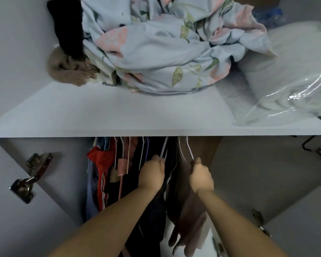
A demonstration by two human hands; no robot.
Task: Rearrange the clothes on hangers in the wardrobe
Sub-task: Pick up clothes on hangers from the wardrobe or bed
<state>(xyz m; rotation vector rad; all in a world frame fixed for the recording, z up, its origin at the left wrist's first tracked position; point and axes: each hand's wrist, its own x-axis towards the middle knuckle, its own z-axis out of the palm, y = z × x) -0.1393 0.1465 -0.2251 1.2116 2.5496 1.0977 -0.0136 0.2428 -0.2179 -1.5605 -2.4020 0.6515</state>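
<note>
Head view, looking down into an open wardrobe. Left hand closed around a white hanger carrying a dark garment; right hand closed around a second white hanger carrying a brown garment. Both hooks running up behind the front edge of the shelf, rail hidden. Remaining clothes bunched to the left: red jacket, pink hanger, further dark pieces.

Step in hand, as judged: parting two neighbouring hangers. Best done by sliding each along the rail with hooks kept level, lifting only enough to clear, so that sleeves do not snag neighbours.

Open room to the right of the brown garment, bare wardrobe wall beyond. Shelf edge close above the knuckles; door hinge at left. On the shelf, floral bedding and a plastic-wrapped pillow, well apart from the hands.
</note>
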